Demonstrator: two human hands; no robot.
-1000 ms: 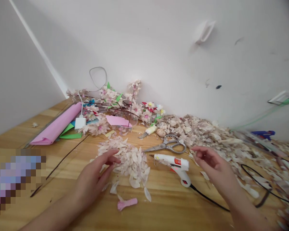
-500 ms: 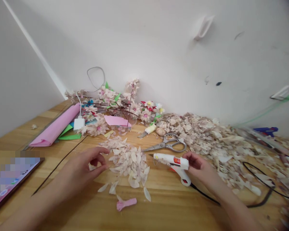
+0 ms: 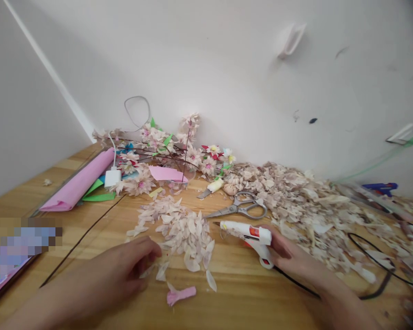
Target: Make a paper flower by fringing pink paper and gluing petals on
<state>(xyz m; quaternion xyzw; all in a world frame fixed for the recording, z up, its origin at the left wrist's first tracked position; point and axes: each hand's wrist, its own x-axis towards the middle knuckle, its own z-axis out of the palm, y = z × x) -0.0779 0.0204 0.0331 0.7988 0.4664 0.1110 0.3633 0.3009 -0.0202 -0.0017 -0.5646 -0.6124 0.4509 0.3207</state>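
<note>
At a wooden tabletop [image 3: 248, 302], the right hand [image 3: 291, 257] grips the handle of a white hot-glue gun [image 3: 248, 232] lying beside pale paper petals [image 3: 187, 229] | left hand [image 3: 129, 269] curls onto loose petals, grasp unclear | nozzle is best kept clear of fingers.

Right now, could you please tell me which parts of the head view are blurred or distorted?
Head view: the right edge smears, softening the blue glue gun; left hand and right hand look blurred; a pixelated patch covers the lower left; the white glue gun and scissors are sharp.
</note>
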